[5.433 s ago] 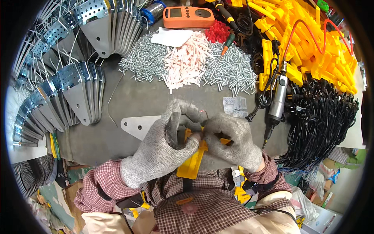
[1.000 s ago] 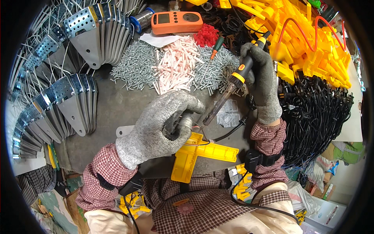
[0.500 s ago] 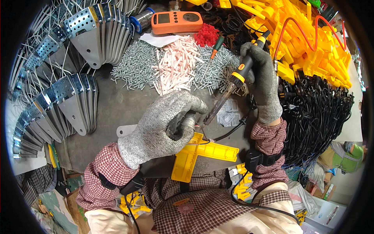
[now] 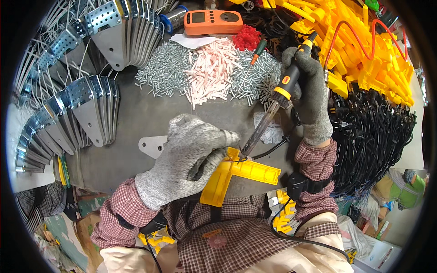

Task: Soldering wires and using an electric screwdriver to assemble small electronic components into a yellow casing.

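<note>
now, yellow part [image 4: 256, 172] is seen at near edge of table [image 4: 141, 120], by left hand [image 4: 184, 157], fingers curled, whether anything pinched cannot be told; soldering iron [image 4: 284, 86], clasped by right hand [image 4: 314, 91], has been lowered toward part, heat apparently brought closer; beyond, screws [image 4: 166, 68] heaped.

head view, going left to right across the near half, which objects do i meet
Fan of metal brackets → flat metal plate → yellow plastic part → bundle of black cables. I left out the black-and-yellow tool; its tip end overlaps the yellow plastic part's left-to-right span.
</note>
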Tool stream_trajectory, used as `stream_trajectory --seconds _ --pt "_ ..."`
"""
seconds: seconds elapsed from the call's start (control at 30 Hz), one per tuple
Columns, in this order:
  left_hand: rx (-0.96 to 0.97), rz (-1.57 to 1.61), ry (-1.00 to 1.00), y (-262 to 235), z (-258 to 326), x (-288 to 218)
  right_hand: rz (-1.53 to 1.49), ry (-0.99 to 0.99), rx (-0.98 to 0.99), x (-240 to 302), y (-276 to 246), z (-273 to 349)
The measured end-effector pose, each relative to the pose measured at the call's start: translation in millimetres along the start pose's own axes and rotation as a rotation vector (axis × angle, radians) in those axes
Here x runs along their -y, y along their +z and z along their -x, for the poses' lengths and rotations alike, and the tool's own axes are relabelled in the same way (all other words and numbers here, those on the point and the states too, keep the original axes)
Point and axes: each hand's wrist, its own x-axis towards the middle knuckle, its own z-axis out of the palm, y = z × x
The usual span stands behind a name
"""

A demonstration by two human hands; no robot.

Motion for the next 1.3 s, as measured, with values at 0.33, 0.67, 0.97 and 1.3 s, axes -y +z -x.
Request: stream_trajectory --seconds 0.33,0.67,0.97,1.3 --pt "0.032 -0.017 0.03 2.3 -1.6 -1.1 0.039 0.008 0.028 -10.7 1.7 -2.0" --pt "-0.051 -0.043 0.061 1.9 -0.9 -5.1 0.072 0.01 -0.006 -6.4 6.7 0.4" --pt "0.098 -0.697 -0.054 -53.8 29.0 -36.5 -0.131 -0.363 -0.351 10.4 -33.6 -1.5" --pt "0.297 -0.239 0.031 -3.6 -13.2 -34.1 0.636 -0.73 -0.195 10.7 -22.2 -36.4"
